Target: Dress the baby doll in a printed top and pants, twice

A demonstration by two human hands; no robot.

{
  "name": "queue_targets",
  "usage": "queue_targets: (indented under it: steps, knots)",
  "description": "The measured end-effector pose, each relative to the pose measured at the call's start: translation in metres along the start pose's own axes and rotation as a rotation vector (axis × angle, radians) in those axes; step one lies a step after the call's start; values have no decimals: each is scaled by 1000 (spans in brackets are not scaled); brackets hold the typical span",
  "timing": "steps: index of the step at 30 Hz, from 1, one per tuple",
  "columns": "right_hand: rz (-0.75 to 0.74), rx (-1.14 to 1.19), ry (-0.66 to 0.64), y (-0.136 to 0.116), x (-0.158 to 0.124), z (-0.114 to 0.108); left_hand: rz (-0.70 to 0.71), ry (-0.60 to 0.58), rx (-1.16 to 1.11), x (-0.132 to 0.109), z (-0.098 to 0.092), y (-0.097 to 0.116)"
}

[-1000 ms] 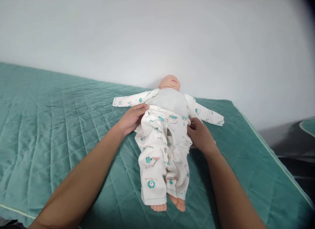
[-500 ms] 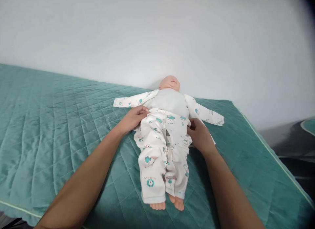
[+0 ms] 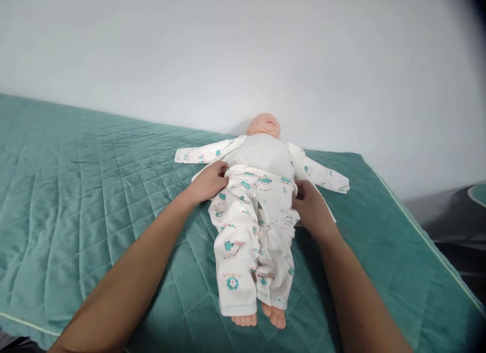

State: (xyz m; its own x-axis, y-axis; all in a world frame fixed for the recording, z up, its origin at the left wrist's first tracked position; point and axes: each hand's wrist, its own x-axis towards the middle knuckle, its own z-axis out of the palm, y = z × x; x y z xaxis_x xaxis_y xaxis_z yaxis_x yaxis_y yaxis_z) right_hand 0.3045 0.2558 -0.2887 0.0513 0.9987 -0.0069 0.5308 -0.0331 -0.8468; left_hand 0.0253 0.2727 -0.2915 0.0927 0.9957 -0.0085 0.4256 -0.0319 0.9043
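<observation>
A baby doll [image 3: 264, 124] lies on its back, head toward the wall and bare feet toward me. It wears white printed trousers [image 3: 237, 247] pulled up to the belly. Its printed jacket [image 3: 322, 176] spreads open at both sides, sleeves stretched outward, over a plain pale torso [image 3: 261, 153]. My left hand [image 3: 210, 181] pinches the trousers' waistband at its left edge. At the opposite edge my right hand [image 3: 311, 204] has its fingers curled against the waistband; its fingertips are partly hidden by the cloth.
A green quilted cover [image 3: 94, 191] lies under the doll, with a pale piped edge on the right. Behind it rises a plain white wall [image 3: 190, 54]. Dark objects [image 3: 463, 257] stand beyond the right edge, too unclear to name.
My left hand has shifted slightly at the waistband, and more jacket cloth shows beside it. The right hand keeps its place on the trousers. The view has moved a little.
</observation>
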Motion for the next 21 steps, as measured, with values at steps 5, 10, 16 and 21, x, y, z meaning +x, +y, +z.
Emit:
queue_targets:
  steps: [5,10,16,21]
  knots:
    - [110,241,-49,-10,-8,2,-87,-227,-307,-5,-2,6]
    - [82,404,-70,-14,-9,5,-153,-266,-663,-3,6,6]
    - [30,557,-82,-14,-6,6,-108,-219,-778,2,10,1]
    - [43,586,-140,-17,-6,4,-41,-223,-770,4,12,-4]
